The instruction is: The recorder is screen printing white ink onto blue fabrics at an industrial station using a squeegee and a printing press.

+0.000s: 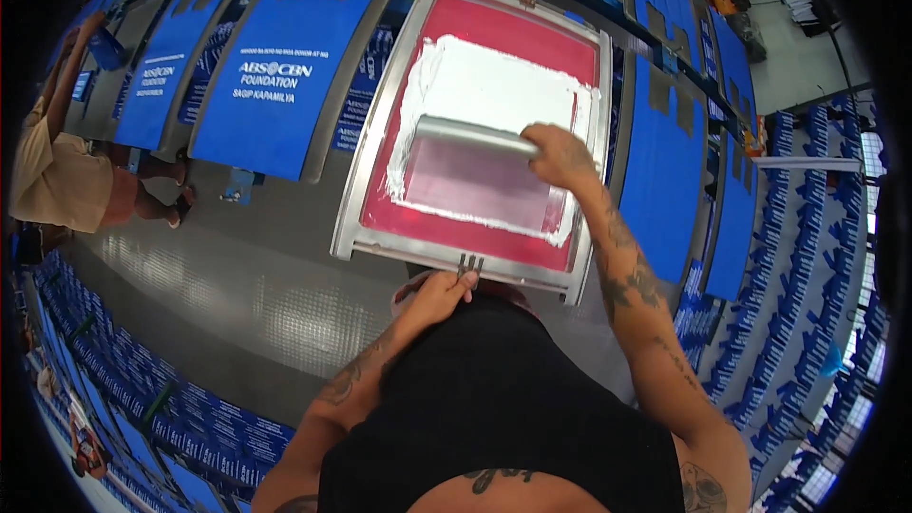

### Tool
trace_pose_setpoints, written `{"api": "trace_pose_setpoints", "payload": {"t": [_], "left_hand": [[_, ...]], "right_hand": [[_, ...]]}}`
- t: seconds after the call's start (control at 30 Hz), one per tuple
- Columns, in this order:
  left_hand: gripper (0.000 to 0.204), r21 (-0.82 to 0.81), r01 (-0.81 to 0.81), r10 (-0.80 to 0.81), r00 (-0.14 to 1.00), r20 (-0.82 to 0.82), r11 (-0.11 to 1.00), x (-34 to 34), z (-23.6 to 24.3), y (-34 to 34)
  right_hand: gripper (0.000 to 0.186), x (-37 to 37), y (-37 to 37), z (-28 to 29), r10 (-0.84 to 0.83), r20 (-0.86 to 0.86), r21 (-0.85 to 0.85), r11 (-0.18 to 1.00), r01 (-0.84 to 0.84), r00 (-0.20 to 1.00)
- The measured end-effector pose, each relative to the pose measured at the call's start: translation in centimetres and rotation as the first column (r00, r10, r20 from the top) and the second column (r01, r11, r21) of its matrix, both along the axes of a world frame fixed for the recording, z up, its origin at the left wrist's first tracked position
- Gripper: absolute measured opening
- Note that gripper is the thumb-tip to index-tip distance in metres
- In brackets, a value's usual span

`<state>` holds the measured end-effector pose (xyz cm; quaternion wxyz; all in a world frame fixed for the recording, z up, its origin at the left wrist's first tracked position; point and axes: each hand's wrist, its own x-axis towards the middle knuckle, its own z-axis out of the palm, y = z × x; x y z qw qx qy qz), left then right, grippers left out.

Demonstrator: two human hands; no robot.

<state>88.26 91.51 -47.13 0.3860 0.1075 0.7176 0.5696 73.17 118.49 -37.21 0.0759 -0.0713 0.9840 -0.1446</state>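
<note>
A screen-printing frame (356,192) with a metal rim and a red mesh lies in front of me. Thick white ink (508,76) covers the mesh's far half, and thin ridges of it run along the sides and near end. Nearer to me, the middle of the mesh shows a pale pink, thinly coated patch. My right hand (562,156) is closed round the right end of a long metal squeegee (470,136), which lies across the ink. My left hand (439,294) grips the frame's near edge beside a small metal bracket (470,264).
Blue printed bag panels (285,66) lie on boards to the left, with more blue panels (665,180) on the right. Rows of blue printed pieces (788,228) fill the far right and lower left. Another person (71,171) stands at the left on the grey floor (275,266).
</note>
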Motion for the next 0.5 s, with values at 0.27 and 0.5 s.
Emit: {"api": "trace_pose_setpoints", "payload": {"t": [0.27, 0.5], "left_hand": [[0.067, -0.114, 0.024, -0.053, 0.967, -0.250, 0.993, 0.6, -0.9, -0.7], [0.050, -0.256, -0.086, 0.013, 0.961, -0.276, 0.963, -8.8, 7.3, -5.2]], "right_hand": [[0.032, 15.6, -9.3, 0.8, -0.013, -0.212, 0.066, 0.997, 0.027, 0.977], [0.034, 9.0, -0.5, 6.4, -0.532, 0.299, -0.199, 0.777, 0.597, 0.792]]}}
